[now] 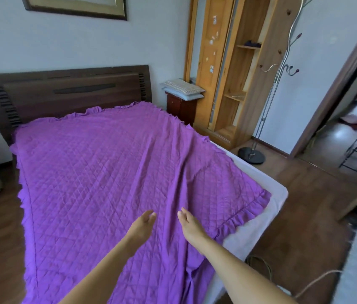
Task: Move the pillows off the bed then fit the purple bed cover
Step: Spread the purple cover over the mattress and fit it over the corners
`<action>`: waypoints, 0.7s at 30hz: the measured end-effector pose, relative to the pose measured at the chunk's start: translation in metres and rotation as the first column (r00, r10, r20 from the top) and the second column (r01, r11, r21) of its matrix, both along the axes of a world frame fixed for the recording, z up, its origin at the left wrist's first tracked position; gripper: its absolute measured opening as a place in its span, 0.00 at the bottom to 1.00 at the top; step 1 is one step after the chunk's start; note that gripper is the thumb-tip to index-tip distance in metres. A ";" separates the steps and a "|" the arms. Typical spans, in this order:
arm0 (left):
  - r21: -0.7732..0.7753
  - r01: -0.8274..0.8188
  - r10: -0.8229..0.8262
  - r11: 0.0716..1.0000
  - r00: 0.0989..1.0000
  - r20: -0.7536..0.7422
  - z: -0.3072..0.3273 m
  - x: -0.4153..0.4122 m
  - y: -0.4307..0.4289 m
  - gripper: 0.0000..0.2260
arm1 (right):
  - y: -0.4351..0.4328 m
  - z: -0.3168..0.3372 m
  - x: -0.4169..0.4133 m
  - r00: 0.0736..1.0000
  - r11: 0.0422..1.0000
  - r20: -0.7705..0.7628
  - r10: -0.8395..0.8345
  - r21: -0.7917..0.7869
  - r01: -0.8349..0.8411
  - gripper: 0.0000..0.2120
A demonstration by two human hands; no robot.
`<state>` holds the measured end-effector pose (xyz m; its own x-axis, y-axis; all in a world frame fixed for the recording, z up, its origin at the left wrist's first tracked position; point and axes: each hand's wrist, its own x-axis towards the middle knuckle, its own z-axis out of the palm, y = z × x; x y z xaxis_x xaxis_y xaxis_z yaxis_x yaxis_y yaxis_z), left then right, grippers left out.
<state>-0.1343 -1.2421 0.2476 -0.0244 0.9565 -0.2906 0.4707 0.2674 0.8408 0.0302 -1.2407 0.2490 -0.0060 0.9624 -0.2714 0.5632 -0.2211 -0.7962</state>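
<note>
One purple bed cover (pixel 98 167) lies askew on the white mattress (pixel 278 200), whose near corner is bare; soft and light, it should drag easily by its frilled edge; two pillows (pixel 182 88) sit on the nightstand (pixel 179 108); left hand (pixel 143 221) and right hand (pixel 190 223) stretch flat-fingered, gripping nothing.

2 pillows (pixel 183 86) (stacked), 1 ea.: purple cover (pixel 107 167), bed (pixel 74 99), nightstand (pixel 180 108), coat stand (pixel 251 156).

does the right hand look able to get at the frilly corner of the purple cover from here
Probably yes: the right hand is open over the cover, and the frilly corner lies just to its right, on the mattress, with nothing between them.
</note>
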 end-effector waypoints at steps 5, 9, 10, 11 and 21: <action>-0.063 0.021 -0.021 0.998 1.000 -0.001 -0.013 0.097 0.036 0.18 | 0.041 0.000 0.103 0.999 0.999 0.028 -0.028 -0.032 0.029 0.24; -0.087 0.092 -0.092 0.992 0.996 0.007 -0.011 0.158 0.057 0.16 | 0.066 0.003 0.167 0.996 0.995 0.015 -0.086 -0.049 0.086 0.25; -0.076 0.101 -0.101 0.992 0.995 -0.004 -0.010 0.166 0.062 0.17 | 0.068 0.003 0.177 0.995 0.993 0.014 -0.102 -0.053 0.103 0.25; -0.062 0.104 -0.105 0.993 0.994 -0.021 -0.011 0.173 0.067 0.17 | 0.070 0.000 0.188 0.993 0.992 0.010 -0.118 -0.054 0.118 0.25; -0.125 0.164 -0.167 0.978 0.986 -0.013 -0.044 0.186 0.081 0.19 | 0.058 -0.032 0.213 0.985 0.974 0.055 -0.166 -0.146 0.172 0.26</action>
